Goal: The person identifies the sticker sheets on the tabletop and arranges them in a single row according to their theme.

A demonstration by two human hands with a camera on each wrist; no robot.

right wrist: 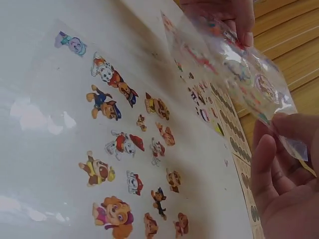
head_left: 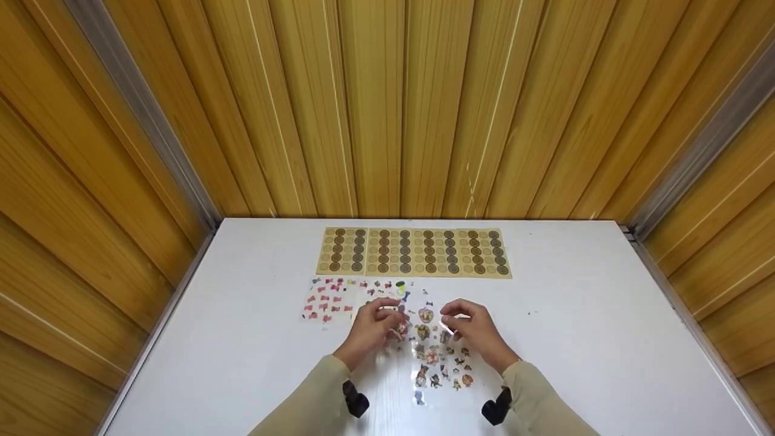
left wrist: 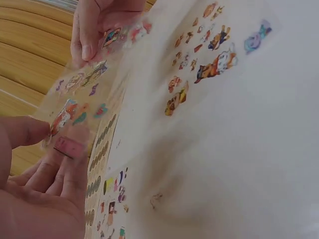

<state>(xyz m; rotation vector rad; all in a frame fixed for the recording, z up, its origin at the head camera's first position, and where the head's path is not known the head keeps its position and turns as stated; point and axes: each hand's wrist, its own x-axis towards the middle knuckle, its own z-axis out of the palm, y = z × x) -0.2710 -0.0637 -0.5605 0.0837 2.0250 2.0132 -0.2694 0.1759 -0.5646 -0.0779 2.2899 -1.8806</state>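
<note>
A clear sticker sheet printed with cartoon characters hangs between both hands above the table. My left hand pinches its left edge between thumb and fingers. At the opposite edge, my right hand grips it the same way; in the right wrist view the thumb of that hand presses on the film. The held sheet looks tilted and slightly bent in the left wrist view. Below it, another clear sheet with cartoon puppy stickers lies flat on the white table.
Tan sheets of round stickers lie in a row at the back of the table. A sheet of small pink and red stickers lies left of the hands, beside a partly covered colourful one. Wood-patterned panels enclose the table.
</note>
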